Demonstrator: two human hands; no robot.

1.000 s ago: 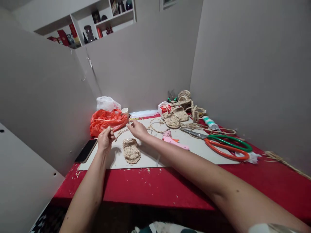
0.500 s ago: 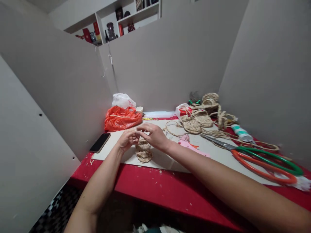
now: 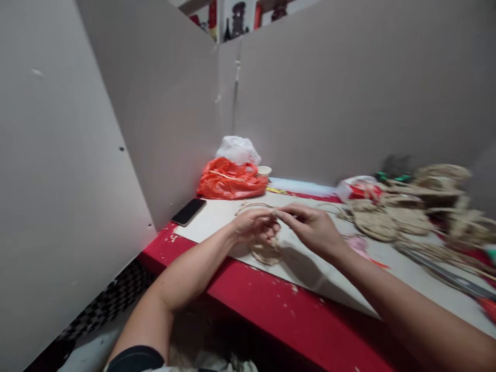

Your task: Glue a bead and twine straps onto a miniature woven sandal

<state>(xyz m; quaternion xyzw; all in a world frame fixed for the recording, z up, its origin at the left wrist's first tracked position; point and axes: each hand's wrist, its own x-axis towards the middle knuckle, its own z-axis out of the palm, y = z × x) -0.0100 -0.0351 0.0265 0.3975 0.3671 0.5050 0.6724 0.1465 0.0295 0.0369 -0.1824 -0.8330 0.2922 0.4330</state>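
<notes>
A small woven straw sandal sole (image 3: 265, 255) rests near the front edge of the pale board, its upper part hidden under my left hand (image 3: 256, 226). My left hand is closed, fingers curled and thumb near the tips of the other hand. From these fingertips a thin straw cord (image 3: 252, 205) arcs back to the left over the board. My right hand (image 3: 312, 229) comes in from the right, thumb and index finger pinched together on the cord where both hands meet. Blur hides the exact grip.
A phone (image 3: 189, 212) lies at left, before an orange plastic bag (image 3: 231, 181) and a white cup (image 3: 264, 171). To the right are woven straw soles (image 3: 374, 219), pink material (image 3: 357, 245) and large scissors (image 3: 437, 268). Grey panels (image 3: 329, 103) enclose the red-covered table (image 3: 248, 294).
The view has swung left, so everything sits further right in the picture. A cord arc now shows behind my left hand. Both hands stay together above the small sole.
</notes>
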